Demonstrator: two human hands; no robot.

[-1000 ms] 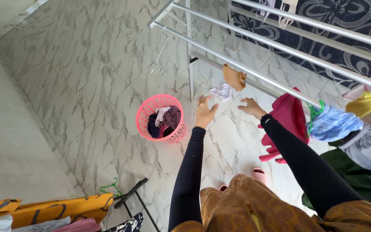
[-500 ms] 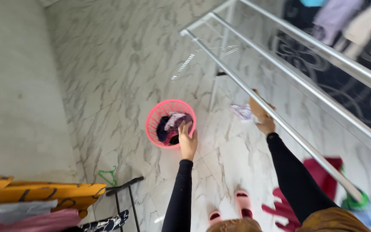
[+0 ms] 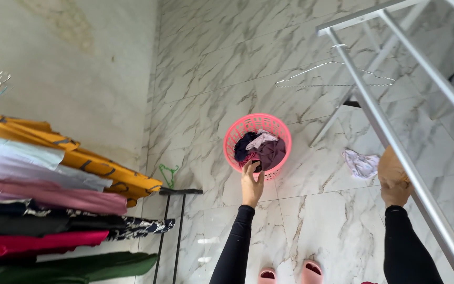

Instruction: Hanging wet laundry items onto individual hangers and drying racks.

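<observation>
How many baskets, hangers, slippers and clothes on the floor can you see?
pink basket: 1
wire hangers on the rack rail: 2, maybe more, they overlap
green hanger by the wall: 1
pink slippers: 2
pale cloth on the floor: 1
Total: 7

The left hand reaches into the basket; the right hand holds a tan cloth.

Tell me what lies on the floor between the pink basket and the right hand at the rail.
In the head view, a small white cloth lies on the marble floor between the pink basket and the right hand.
</observation>
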